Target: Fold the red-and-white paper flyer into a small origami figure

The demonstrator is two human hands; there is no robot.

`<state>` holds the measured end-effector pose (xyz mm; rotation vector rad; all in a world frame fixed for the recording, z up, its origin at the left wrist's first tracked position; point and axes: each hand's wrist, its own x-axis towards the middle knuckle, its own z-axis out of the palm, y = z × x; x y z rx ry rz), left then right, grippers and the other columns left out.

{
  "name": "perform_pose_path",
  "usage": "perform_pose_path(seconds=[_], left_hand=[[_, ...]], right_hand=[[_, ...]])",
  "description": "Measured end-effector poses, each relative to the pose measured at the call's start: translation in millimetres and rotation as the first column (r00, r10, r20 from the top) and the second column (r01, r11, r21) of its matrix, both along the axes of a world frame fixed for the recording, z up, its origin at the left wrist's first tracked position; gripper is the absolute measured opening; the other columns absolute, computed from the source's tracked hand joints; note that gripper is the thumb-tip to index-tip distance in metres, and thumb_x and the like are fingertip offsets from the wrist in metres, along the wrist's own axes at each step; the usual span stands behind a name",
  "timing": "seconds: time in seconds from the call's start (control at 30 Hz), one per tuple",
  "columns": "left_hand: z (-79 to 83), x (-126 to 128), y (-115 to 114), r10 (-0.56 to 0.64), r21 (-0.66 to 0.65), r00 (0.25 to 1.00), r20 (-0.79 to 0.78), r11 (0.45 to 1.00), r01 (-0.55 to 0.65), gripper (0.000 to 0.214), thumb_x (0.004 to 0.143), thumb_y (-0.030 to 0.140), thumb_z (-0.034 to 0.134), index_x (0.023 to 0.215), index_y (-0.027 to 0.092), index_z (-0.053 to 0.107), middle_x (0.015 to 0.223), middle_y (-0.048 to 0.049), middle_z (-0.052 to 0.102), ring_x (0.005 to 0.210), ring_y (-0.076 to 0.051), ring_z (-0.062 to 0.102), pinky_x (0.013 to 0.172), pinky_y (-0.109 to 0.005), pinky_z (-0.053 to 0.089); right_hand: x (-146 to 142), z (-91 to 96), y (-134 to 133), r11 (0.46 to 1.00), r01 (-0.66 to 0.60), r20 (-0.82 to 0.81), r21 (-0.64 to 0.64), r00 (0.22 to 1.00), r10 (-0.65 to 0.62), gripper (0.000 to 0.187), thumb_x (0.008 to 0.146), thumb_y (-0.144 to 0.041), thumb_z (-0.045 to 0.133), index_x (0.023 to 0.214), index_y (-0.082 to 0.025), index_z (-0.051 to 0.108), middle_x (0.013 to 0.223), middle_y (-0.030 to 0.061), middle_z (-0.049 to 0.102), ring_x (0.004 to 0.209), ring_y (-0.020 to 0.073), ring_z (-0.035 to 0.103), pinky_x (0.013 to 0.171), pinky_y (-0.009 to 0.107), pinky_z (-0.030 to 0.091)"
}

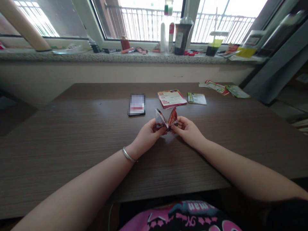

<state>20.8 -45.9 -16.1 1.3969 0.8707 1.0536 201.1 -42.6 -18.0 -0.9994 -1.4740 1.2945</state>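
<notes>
Both my hands hold one small piece of folded printed paper (172, 118) just above the middle of the table. Two pointed flaps stand up from it in a V, the left one pale with dark print, the right one red-brown. My left hand (149, 133), with a silver bangle on its wrist, pinches the left side between thumb and fingers. My right hand (189, 130) pinches the right side, its thumb near the centre fold. The fingers behind the paper are partly hidden. Just beyond lies a stack of red-edged printed sheets (171, 98).
A dark-edged, blurred-out device or card (137, 104) lies left on the brown table (79, 134). Small green-white leaflets (197, 98) lie right of the stack, more leaflets (216, 87) at the far right edge. Cups and bottles stand on the windowsill (144, 58) behind.
</notes>
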Motion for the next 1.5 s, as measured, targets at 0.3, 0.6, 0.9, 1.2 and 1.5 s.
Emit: perform_pose_path(seconds=[0.3, 0.6, 0.9, 1.2, 1.5], left_hand=[[2.4, -1.9, -0.5, 0.048, 0.007, 0.997, -0.061, 0.999, -0.047, 0.031, 0.077, 0.037, 0.070, 0.098, 0.015, 0.062, 0.091, -0.0060, 0.069, 0.075, -0.015, 0.064, 0.071, -0.030, 0.055], [-0.5, -4.2, -0.6, 0.073, -0.006, 0.995, -0.072, 0.997, -0.074, 0.034, 0.080, 0.042, 0.067, 0.099, 0.015, 0.062, 0.089, -0.0062, 0.068, 0.075, -0.015, 0.064, 0.069, -0.030, 0.054], [1.5, -5.8, -0.7, 0.075, 0.116, 0.990, -0.119, 0.991, -0.061, 0.025, 0.081, 0.037, 0.067, 0.094, 0.015, 0.065, 0.086, -0.0049, 0.070, 0.075, -0.016, 0.065, 0.073, -0.030, 0.053], [-1.9, -5.0, -1.1, 0.049, 0.210, 0.969, -0.241, 0.978, 0.003, 0.017, 0.081, 0.024, 0.065, 0.096, 0.015, 0.065, 0.093, -0.0065, 0.071, 0.083, -0.018, 0.066, 0.077, -0.030, 0.053], [-1.8, -5.2, -1.1, 0.020, 0.222, 0.964, -0.264, 0.974, 0.041, 0.019, 0.078, 0.016, 0.060, 0.097, 0.015, 0.064, 0.092, -0.0049, 0.071, 0.079, -0.016, 0.065, 0.072, -0.027, 0.052]], right_hand=[[-1.2, -0.7, 2.4, 1.000, 0.000, -0.082, -0.026, 0.997, -0.002, 0.037, 0.069, -0.048, 0.075, 0.089, -0.023, 0.057, 0.082, 0.0009, 0.068, 0.070, 0.0147, 0.064, 0.066, 0.030, 0.053], [4.6, -3.9, 5.5, 0.999, 0.040, -0.025, 0.029, 0.999, -0.039, 0.037, 0.072, -0.046, 0.072, 0.099, -0.023, 0.061, 0.087, 0.0035, 0.070, 0.074, 0.0164, 0.064, 0.066, 0.031, 0.051], [5.3, -0.5, 2.6, 1.000, -0.009, -0.001, 0.013, 1.000, 0.009, 0.036, 0.072, -0.045, 0.073, 0.097, -0.022, 0.063, 0.088, 0.0030, 0.071, 0.070, 0.0148, 0.062, 0.065, 0.030, 0.050], [1.0, 0.8, 0.7, 0.998, -0.064, -0.015, -0.017, 0.998, 0.064, 0.031, 0.071, -0.043, 0.075, 0.088, -0.021, 0.062, 0.082, 0.0012, 0.068, 0.071, 0.0142, 0.061, 0.066, 0.027, 0.049], [1.8, -3.8, 1.3, 0.995, -0.104, 0.064, -0.001, 0.993, 0.103, 0.023, 0.075, -0.037, 0.071, 0.086, -0.019, 0.061, 0.076, -0.0004, 0.065, 0.067, 0.0125, 0.058, 0.066, 0.026, 0.046]])
